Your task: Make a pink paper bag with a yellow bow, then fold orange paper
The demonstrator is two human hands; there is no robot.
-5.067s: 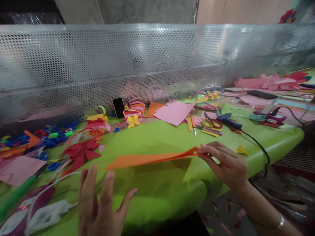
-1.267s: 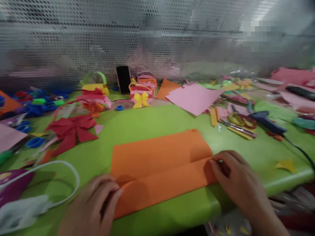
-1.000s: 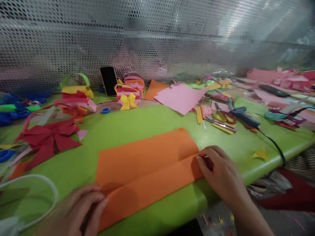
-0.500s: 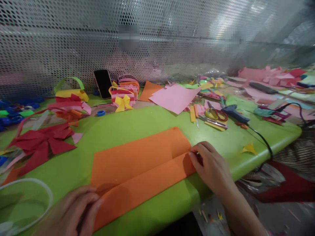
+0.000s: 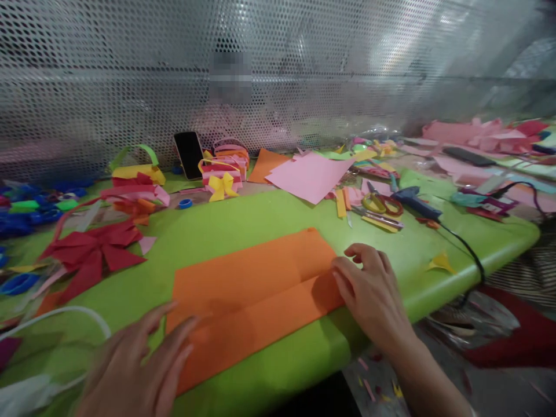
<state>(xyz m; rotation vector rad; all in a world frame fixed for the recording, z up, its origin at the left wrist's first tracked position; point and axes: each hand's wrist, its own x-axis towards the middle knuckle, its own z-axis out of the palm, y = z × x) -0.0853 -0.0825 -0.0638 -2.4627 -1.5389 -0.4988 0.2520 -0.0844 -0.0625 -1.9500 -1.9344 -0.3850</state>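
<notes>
An orange sheet of craft paper or thin foam [image 5: 243, 272] lies near the table's front edge, its near side folded over in a long strip. At the sheet's left end, my left hand [image 5: 143, 359] rests with its fingers spread, fingertips over the folded strip. My right hand [image 5: 376, 292] is at the right end, thumb and forefinger closed together on the fold, the other fingers curled above.
On the green table [image 5: 243, 217] are a red bow [image 5: 98, 246], small paper baskets [image 5: 223, 174], a phone [image 5: 189, 155], pink sheets [image 5: 310, 176], scissors [image 5: 382, 204] and a corded glue gun [image 5: 417, 202]. A white cable [image 5: 87, 313] loops at the left. Behind stands a perforated metal panel [image 5: 278, 69].
My left hand has loosened from the fold and its fingers have spread apart. My right hand stays at the right end, its upper fingers slightly lifted. The view has shifted slightly.
</notes>
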